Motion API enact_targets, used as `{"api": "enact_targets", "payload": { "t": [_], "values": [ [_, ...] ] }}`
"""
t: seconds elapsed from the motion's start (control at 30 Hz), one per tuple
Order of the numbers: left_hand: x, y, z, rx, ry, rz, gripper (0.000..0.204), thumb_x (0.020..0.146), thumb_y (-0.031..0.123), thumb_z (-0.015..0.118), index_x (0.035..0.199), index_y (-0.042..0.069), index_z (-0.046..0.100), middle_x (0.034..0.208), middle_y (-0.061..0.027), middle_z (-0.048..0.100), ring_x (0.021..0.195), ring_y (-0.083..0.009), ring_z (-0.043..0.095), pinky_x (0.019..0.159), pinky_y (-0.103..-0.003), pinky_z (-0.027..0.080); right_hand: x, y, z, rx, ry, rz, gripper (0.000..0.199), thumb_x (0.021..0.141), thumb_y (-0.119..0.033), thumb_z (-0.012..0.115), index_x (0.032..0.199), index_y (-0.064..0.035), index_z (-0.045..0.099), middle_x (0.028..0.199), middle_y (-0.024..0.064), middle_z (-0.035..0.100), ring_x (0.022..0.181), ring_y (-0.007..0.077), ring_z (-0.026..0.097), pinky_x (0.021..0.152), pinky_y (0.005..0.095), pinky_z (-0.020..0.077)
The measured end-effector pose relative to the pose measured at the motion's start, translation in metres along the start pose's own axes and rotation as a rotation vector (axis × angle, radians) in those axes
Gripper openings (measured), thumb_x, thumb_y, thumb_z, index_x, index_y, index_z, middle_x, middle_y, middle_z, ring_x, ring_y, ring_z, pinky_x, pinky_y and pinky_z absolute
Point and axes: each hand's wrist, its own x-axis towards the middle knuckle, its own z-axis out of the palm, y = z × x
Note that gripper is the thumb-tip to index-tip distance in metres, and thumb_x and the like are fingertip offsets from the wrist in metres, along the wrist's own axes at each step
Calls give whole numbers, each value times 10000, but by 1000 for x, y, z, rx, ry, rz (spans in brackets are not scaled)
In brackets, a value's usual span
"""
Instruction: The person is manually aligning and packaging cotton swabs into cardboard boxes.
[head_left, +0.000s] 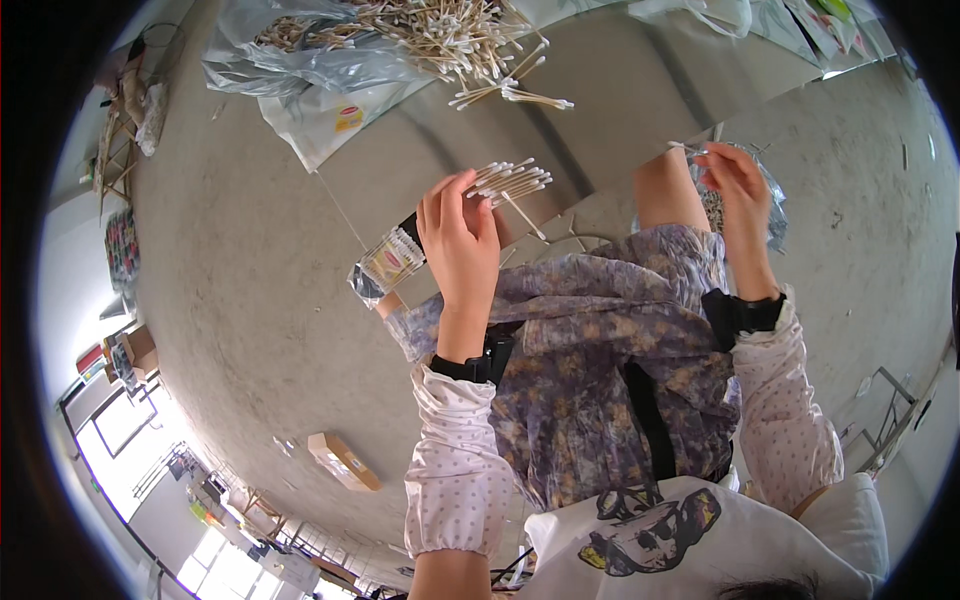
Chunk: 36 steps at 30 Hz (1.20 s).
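Note:
My left hand [458, 240] grips a bundle of cotton swabs [512, 180] with wooden sticks, their white tips fanning out to the right, together with a small clear packet [385, 264]. My right hand [735, 180] is raised to the right and pinches a single cotton swab [688, 148] between its fingertips. A large loose heap of cotton swabs [440, 35] lies on a clear plastic bag [300, 60] on the grey table [600, 100] ahead. My lap is covered by purple patterned cloth.
A clear plastic bag [770, 200] sits by my right knee. More plastic packets [820, 25] lie at the table's far right. A cardboard box [342, 460] rests on the concrete floor [240, 300]. Shelves and clutter stand along the left wall.

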Motion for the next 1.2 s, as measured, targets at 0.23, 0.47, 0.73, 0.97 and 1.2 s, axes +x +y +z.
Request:
{"api": "enact_targets", "payload": {
  "t": [0.23, 0.47, 0.73, 0.97, 1.2],
  "values": [
    [-6, 13, 0, -137, -186, 141, 201, 769, 68, 752, 955, 117, 691, 943, -27, 539, 897, -258, 553, 816, -402, 464, -26, 38, -125, -216, 266, 203, 183, 956, -165, 643, 1094, -56, 691, 950, 41, 736, 800, 82, 632, 696, 237, 444],
    [-3, 17, 9, -13, -185, 184, 173, 770, 198, 794, 796, 119, 642, 919, -11, 528, 877, -244, 539, 788, -400, 452, -43, 119, -217, -812, 188, 107, 334, 907, -103, 653, 1231, -37, 601, 1202, 121, 663, 1082, 232, 616, 909, 366, 473],
    [-4, 4, 12, 13, -55, 164, 180, 813, 203, 768, 801, 95, 625, 903, -23, 538, 888, -255, 544, 797, -404, 454, -42, 79, -129, -837, 15, 17, 382, 902, -90, 649, 1272, -52, 559, 1256, 159, 594, 1165, 318, 577, 978, 405, 456],
    [1, 10, 13, -11, 77, 90, 181, 871, 202, 726, 816, 77, 607, 884, -35, 553, 852, -260, 541, 784, -403, 445, -35, 42, -90, -770, -20, 0, 364, 904, -73, 649, 1258, -67, 566, 1225, 141, 604, 1147, 294, 593, 935, 400, 481],
    [-20, 8, 0, 9, -130, 101, 182, 826, 183, 753, 802, 103, 591, 872, -10, 534, 831, -252, 536, 750, -396, 436, -28, 18, -79, -805, -28, -72, 362, 911, -53, 644, 1264, -86, 570, 1222, 110, 608, 1125, 261, 614, 901, 386, 498]
  ]
}}
